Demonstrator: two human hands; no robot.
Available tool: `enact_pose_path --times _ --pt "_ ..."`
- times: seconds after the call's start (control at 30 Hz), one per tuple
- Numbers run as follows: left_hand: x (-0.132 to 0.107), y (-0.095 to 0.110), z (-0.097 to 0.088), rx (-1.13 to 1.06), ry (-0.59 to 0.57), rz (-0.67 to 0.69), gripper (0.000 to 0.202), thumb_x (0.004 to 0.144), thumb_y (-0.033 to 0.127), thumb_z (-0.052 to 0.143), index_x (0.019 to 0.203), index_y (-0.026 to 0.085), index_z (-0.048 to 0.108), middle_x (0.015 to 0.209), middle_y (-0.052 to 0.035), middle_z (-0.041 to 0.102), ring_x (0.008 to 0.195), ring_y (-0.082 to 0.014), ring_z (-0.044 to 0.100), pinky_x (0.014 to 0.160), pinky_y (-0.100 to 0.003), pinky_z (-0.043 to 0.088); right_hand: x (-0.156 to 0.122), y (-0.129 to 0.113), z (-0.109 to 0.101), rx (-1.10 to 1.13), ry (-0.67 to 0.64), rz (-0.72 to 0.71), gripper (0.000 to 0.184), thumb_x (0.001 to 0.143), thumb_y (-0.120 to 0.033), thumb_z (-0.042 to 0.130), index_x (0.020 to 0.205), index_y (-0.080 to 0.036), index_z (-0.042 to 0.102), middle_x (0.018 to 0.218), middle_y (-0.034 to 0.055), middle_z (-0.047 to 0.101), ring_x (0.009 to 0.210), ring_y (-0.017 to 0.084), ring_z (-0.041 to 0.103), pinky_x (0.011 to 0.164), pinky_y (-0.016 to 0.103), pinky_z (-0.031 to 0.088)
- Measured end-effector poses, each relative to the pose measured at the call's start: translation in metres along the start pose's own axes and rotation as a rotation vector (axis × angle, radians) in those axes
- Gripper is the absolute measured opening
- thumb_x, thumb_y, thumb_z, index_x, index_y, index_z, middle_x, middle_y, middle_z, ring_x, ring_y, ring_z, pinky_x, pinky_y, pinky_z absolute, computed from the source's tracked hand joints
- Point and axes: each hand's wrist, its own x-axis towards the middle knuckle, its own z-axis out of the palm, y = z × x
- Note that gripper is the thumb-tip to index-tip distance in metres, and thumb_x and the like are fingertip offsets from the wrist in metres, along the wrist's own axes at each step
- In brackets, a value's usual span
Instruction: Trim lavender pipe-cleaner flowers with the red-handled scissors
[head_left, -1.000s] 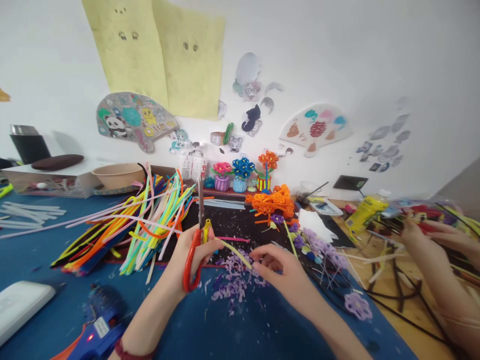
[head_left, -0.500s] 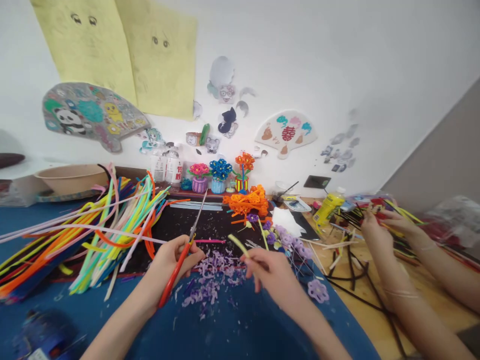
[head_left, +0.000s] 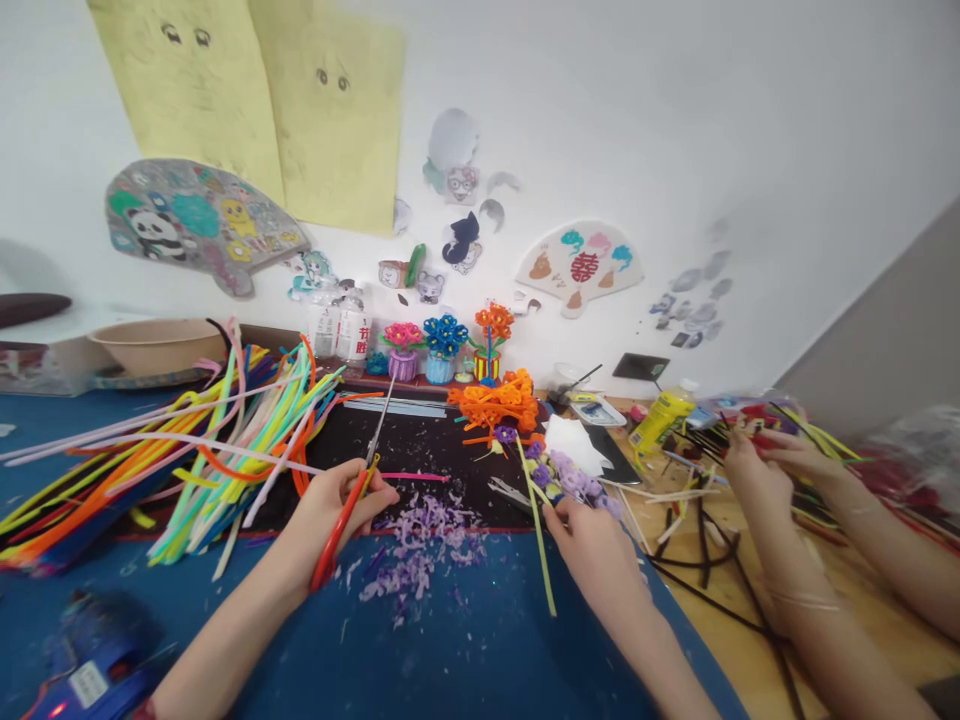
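left hand [head_left: 326, 515] gripped the red scissors [head_left: 339, 535]; right hand [head_left: 592, 555] pinched a yellow pipe cleaner [head_left: 537, 535]. purple clippings [head_left: 416, 560] lay between hands. trimming appeared in hand; next called for feeding the cleaner to the blades.

Scissors [head_left: 339, 530], red handles; pipe cleaner [head_left: 538, 545], pale yellow; clippings [head_left: 420, 560], lilac; desk [head_left: 465, 640], dark blue; pipe-cleaner flowers [head_left: 495, 405], orange.

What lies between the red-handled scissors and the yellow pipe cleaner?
In the head view, a heap of purple pipe-cleaner clippings lies between the red-handled scissors and the yellow pipe cleaner.
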Motion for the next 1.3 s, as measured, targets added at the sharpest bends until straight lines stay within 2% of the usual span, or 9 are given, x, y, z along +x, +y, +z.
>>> enact_pose_path --times 0.2,0.3,0.37,0.53,0.63,0.77,0.9,1.1,1.3 --pt "0.001 -0.006 -0.006 -0.030 0.156 0.065 0.031 0.059 0.040 0.073 0.062 0.019 0.050 0.044 0.0086 0.047 0.040 -0.0079 0.041 0.041 -0.019 0.031 -0.005 -0.006 0.006 -0.130 0.085 0.000 0.026 0.092 -0.036 0.042 0.090 -0.019 0.062 0.066 0.0093 0.066 0.061 0.026 0.065 0.049 0.028 0.029" --pt "0.002 -0.007 -0.010 -0.063 0.278 0.113 0.028 0.060 0.037 0.074 0.064 0.019 0.053 0.047 0.0078 0.048 0.042 -0.0072 0.040 0.041 -0.018 0.030 -0.004 -0.009 0.009 -0.059 0.184 -0.085 0.026 0.092 -0.032 0.041 0.108 -0.018 0.057 0.068 0.0077 0.066 0.059 0.025 0.064 0.048 0.028 0.029" --pt "0.001 -0.006 -0.012 -0.094 0.342 0.124 0.028 0.062 0.037 0.073 0.066 0.019 0.051 0.049 0.0079 0.049 0.042 -0.0065 0.039 0.041 -0.018 0.029 0.002 -0.019 0.006 0.073 0.193 -0.212 0.021 0.090 -0.028 0.044 0.103 -0.019 0.058 0.073 0.0062 0.066 0.059 0.022 0.062 0.051 0.028 0.032" --pt "0.001 -0.001 -0.020 -0.203 0.437 0.135 0.028 0.064 0.036 0.071 0.069 0.020 0.048 0.046 0.0100 0.045 0.038 -0.0054 0.037 0.040 -0.018 0.029 0.027 -0.078 -0.012 0.238 0.006 -0.664 0.016 0.089 -0.019 0.046 0.087 -0.020 0.062 0.071 0.0006 0.061 0.065 0.015 0.058 0.059 0.025 0.036" --pt "0.002 -0.001 -0.024 -0.244 0.465 0.147 0.027 0.063 0.034 0.072 0.069 0.020 0.050 0.047 0.0099 0.047 0.038 -0.0050 0.038 0.040 -0.018 0.029 0.042 -0.121 -0.018 0.220 -0.043 -0.770 0.012 0.087 -0.018 0.051 0.085 -0.022 0.063 0.075 -0.0014 0.062 0.073 0.013 0.058 0.062 0.023 0.034" --pt "0.003 -0.005 -0.028 -0.281 0.516 0.171 0.027 0.065 0.033 0.073 0.069 0.020 0.050 0.043 0.0112 0.043 0.037 -0.0054 0.037 0.040 -0.018 0.028 0.056 -0.161 -0.013 0.158 -0.086 -0.830 0.007 0.084 -0.020 0.057 0.085 -0.021 0.064 0.081 -0.0009 0.064 0.075 0.013 0.058 0.059 0.023 0.031" --pt "0.003 -0.007 -0.029 -0.322 0.548 0.175 0.026 0.065 0.032 0.072 0.069 0.020 0.049 0.044 0.0110 0.044 0.038 -0.0052 0.037 0.040 -0.018 0.029 0.059 -0.180 -0.004 0.069 -0.119 -0.850 0.005 0.082 -0.023 0.062 0.085 -0.022 0.065 0.087 0.0010 0.066 0.080 0.016 0.060 0.059 0.024 0.031" --pt "0.002 -0.007 -0.028 -0.380 0.533 0.130 0.025 0.064 0.031 0.071 0.069 0.020 0.049 0.045 0.0109 0.044 0.036 -0.0042 0.035 0.038 -0.018 0.027 0.056 -0.189 0.008 -0.036 -0.147 -0.815 0.005 0.083 -0.019 0.060 0.081 -0.021 0.065 0.089 0.0044 0.067 0.085 0.020 0.062 0.062 0.025 0.034" --pt "-0.001 -0.003 -0.026 -0.421 0.509 0.105 0.025 0.062 0.030 0.072 0.067 0.019 0.050 0.042 0.0110 0.042 0.036 -0.0045 0.035 0.039 -0.018 0.027 0.053 -0.180 -0.005 -0.054 -0.132 -0.821 0.012 0.088 -0.018 0.051 0.090 -0.019 0.062 0.092 0.0055 0.067 0.085 0.019 0.062 0.062 0.026 0.034"
